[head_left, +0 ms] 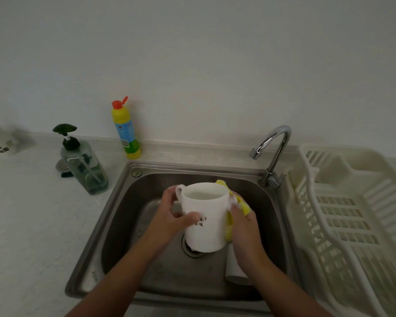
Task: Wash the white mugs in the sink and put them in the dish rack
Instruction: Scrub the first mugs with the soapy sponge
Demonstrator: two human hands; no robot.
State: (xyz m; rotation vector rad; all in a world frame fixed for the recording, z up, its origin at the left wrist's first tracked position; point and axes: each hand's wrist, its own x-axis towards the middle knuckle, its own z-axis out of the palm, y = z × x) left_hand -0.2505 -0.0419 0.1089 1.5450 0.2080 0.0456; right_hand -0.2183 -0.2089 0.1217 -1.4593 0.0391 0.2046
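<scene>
A tall white mug (pixel 205 227) with small dark print is held upright over the steel sink (pixel 126 202). My left hand (pixel 173 213) grips it by the handle side, thumb across the front. My right hand (pixel 244 227) presses a yellow sponge cloth (pixel 236 202) against the mug's right wall, fingers wrapped over the cloth. A second white mug (pixel 234 268) lies in the sink bottom under my right wrist, partly hidden. The cream plastic dish rack (pixel 343 216) stands on the counter to the right of the sink.
A chrome tap (pixel 273 145) arches over the sink's back right corner; no water stream shows. A yellow detergent bottle (pixel 125 131) with a red cap stands behind the sink, and a green pump soap dispenser (pixel 82 165) stands on the left counter (pixel 32 213).
</scene>
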